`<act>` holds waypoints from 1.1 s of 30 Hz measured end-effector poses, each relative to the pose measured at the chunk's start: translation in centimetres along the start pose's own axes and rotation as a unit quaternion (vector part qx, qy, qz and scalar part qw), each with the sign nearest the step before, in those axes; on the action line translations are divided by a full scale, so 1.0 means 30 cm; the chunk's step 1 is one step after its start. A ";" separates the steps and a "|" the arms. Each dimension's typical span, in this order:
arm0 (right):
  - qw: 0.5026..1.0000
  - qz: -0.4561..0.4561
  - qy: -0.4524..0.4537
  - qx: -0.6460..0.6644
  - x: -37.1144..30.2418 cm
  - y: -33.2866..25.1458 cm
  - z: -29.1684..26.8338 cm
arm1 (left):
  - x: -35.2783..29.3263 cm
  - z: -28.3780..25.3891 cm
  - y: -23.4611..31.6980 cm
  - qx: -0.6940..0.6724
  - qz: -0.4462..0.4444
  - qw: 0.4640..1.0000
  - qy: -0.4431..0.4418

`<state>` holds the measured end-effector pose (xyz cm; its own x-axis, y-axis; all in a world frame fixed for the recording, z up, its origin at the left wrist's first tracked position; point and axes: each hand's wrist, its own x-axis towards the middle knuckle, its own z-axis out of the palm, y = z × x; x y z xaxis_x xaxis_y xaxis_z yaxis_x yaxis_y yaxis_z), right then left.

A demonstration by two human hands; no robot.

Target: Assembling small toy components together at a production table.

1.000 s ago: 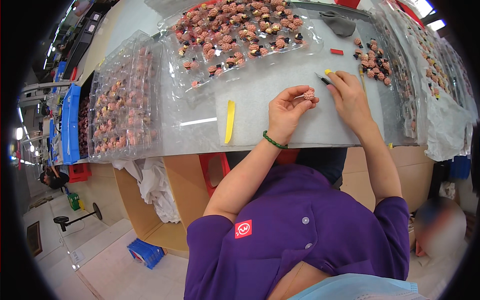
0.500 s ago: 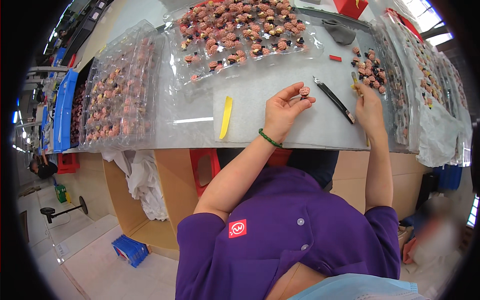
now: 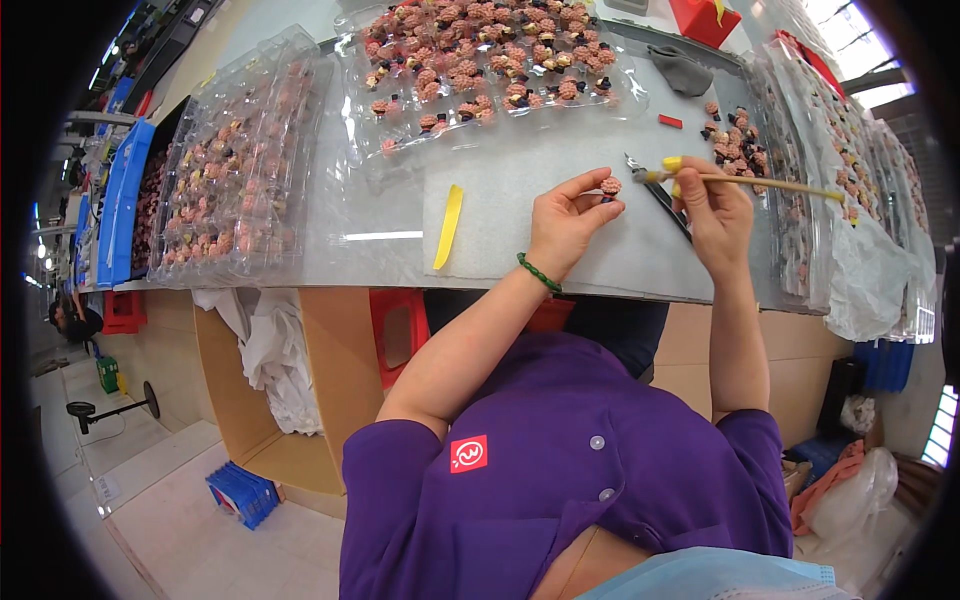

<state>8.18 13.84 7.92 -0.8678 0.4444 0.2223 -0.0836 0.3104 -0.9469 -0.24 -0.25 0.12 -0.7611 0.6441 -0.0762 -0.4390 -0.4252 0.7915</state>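
Note:
Between thumb and fingertips, my left hand (image 3: 568, 225) pinches a small figurine part (image 3: 610, 186) with a pink, bumpy top and dark base. My right hand (image 3: 718, 212) grips a thin brush (image 3: 775, 183) with a wooden handle; its tip points left, close to the part but apart from it. Yellow covers wrap two fingertips of that hand. Under the brush lies a black-handled craft knife (image 3: 668, 209), partly hidden by my right hand. A loose pile of similar pink parts (image 3: 737, 143) rests beyond that hand.
Clear plastic trays (image 3: 480, 75) of pink parts lie at the back; more trays stack at left (image 3: 240, 160) and right (image 3: 870, 160). A yellow strip (image 3: 449, 227), a small red block (image 3: 670, 121), a grey cloth (image 3: 680, 68) and a red box (image 3: 704, 20) also lie on the table.
My right hand has come left from beside the loose pile, and the brush has turned from upright to nearly level, its tip now near the part. My left hand stays nearly still.

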 end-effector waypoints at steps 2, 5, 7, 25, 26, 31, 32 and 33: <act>0.999 -0.053 -0.004 0.001 0.006 0.020 0.056 | -0.001 0.000 0.001 0.008 -0.003 1.000 0.002; 0.993 -0.045 -0.031 -0.104 0.023 0.055 0.080 | -0.002 0.002 0.003 -0.001 -0.010 1.000 -0.009; 0.989 -0.058 0.012 -0.134 0.053 0.049 0.063 | -0.001 0.005 0.000 -0.003 0.002 1.000 -0.006; 0.992 -0.085 -0.065 -0.071 0.011 0.067 0.039 | -0.004 0.011 0.017 0.003 -0.029 1.000 -0.002; 0.992 -0.085 -0.068 -0.069 0.022 0.066 0.016 | -0.005 0.008 0.016 0.004 -0.028 1.000 0.001; 0.885 -0.256 -0.037 -0.388 0.087 0.114 -0.105 | -0.004 0.009 0.015 0.013 -0.013 1.000 0.009; 0.855 -0.261 -0.061 -0.444 0.091 0.129 -0.134 | -0.002 0.010 0.013 0.011 -0.013 1.000 0.009; 0.855 -0.261 -0.062 -0.444 0.096 0.149 -0.167 | -0.002 0.009 0.012 0.012 -0.010 1.000 0.006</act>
<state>7.78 20.72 5.49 -0.8753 -0.0257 0.4829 -0.1196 0.9791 -0.1647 -0.23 -0.27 0.55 -0.7579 0.6447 -0.1000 -0.4433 -0.3964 0.8039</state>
